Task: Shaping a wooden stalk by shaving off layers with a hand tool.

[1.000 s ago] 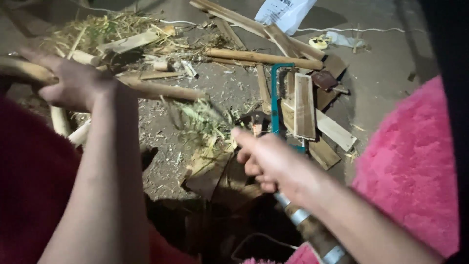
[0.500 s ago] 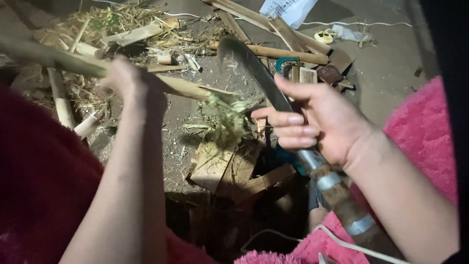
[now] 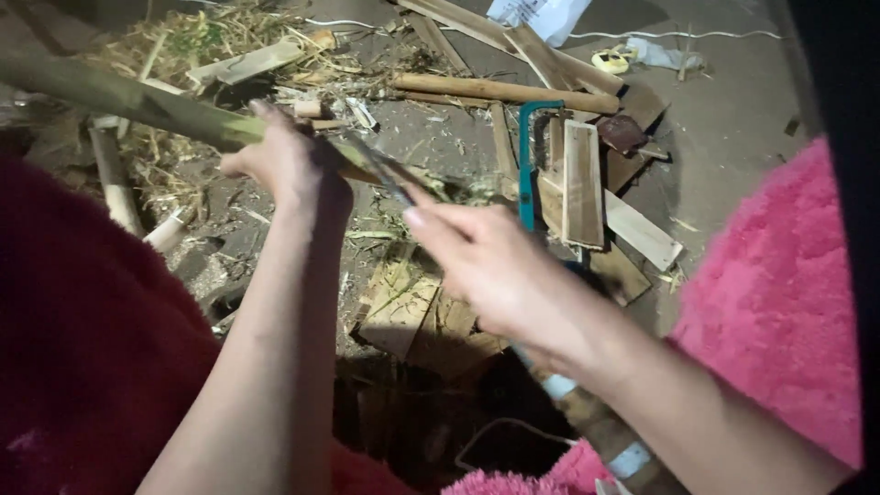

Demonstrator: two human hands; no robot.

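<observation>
Dirt floor littered with wood scraps [image 3: 583, 183], straw, and a teal-framed saw [image 3: 526, 165]. Left hand [image 3: 284, 160] wrapped tight round a long green bamboo stalk [image 3: 119, 96], held out level over the mess. Right hand [image 3: 500, 275] clenched on the handle of a big knife, blade [image 3: 390, 179] laid against the stalk just past the left fist. Probably best to shave away from the holding fingers, shallow angle, short strokes, stalk kept steady.

Two hands [image 3: 284, 160], one knife [image 3: 390, 179]
</observation>
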